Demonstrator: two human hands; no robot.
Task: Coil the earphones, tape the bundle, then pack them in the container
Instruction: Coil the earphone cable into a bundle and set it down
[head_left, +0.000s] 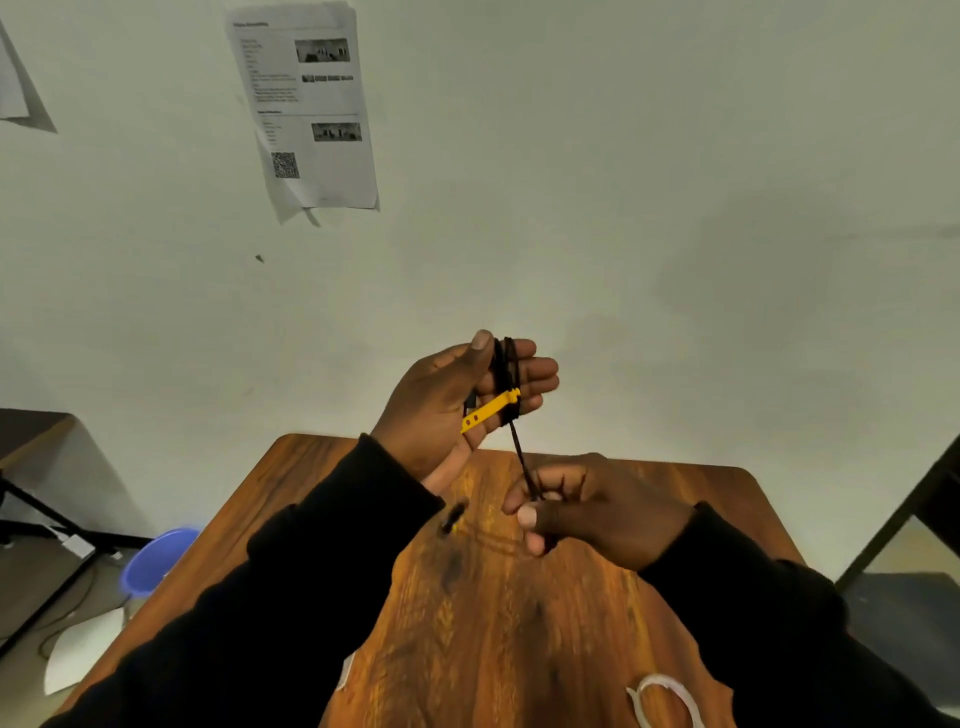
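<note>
My left hand (447, 405) is raised above the wooden table (493, 623), palm toward me, with the black earphone cord (506, 374) wound in several loops around its fingers. A yellow part of the earphones (488, 410) lies across the palm under the loops. One strand of cord (522, 462) runs down to my right hand (592, 512), which pinches it between thumb and fingers just above the table. A dark blurred piece with a yellow tip (453, 517) hangs below the left wrist. A roll of clear tape (667, 699) lies on the table near my right sleeve.
A blue plastic bowl (156, 558) sits on the floor left of the table. Black stand legs (47, 519) and cables are further left. A dark metal frame (904, 514) stands to the right. A printed sheet (306, 109) hangs on the wall ahead.
</note>
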